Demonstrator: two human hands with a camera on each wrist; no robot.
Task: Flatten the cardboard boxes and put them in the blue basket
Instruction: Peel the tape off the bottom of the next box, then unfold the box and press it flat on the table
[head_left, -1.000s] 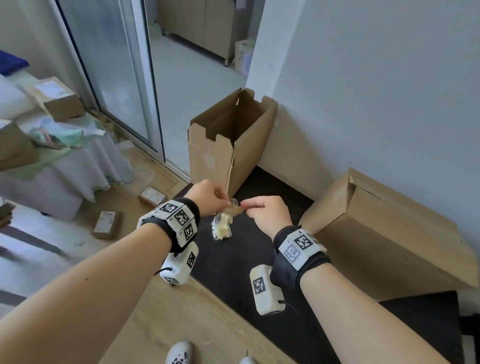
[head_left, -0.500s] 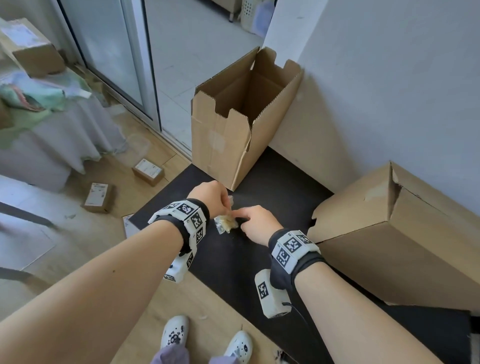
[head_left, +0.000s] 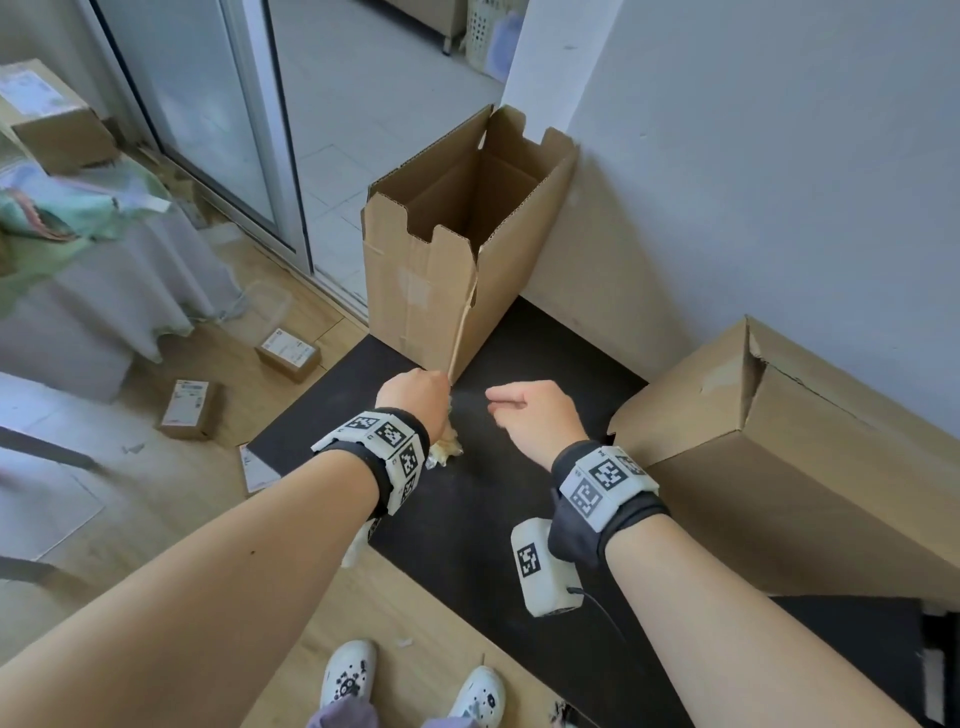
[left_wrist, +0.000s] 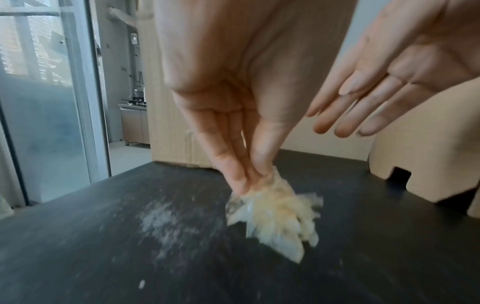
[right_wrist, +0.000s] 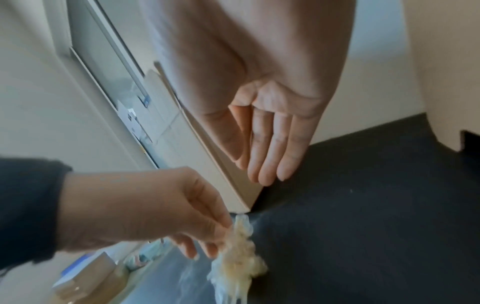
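Nearest the person, the left hand (head_left: 415, 389) hangs low over the black mat (head_left: 467, 519), its fingers (left_wrist: 233, 164) pinched together on a crumpled wad of clear tape (left_wrist: 275, 211) that dangles just above the mat or brushes it; which one cannot be told. The right hand (head_left: 535, 415) hovers just beside it, holding nothing, its fingers (right_wrist: 272, 148) straight and relaxed, close together.

The step in hand looks like getting rid of the stripped tape before the flattening itself. To do it well, the left hand should drop the wad clear of the mat's middle, so it does not stick to a box pressed down there; sticky tape tends to cling to skin, so the free right hand may need to peel it off.

Just beyond the hands stands the upright box (head_left: 457, 249), open at the top, flaps raised, one corner seam split with a thin strip (head_left: 462, 322) hanging loose. That seam is the natural place to start: push opposite corners inward so the walls fold flat. To the right, against the wall, a larger box (head_left: 779, 467) lies on its side, not yet flattened. Small parcels (head_left: 187, 408) lie on the wooden floor to the left. The blue basket is not in view.
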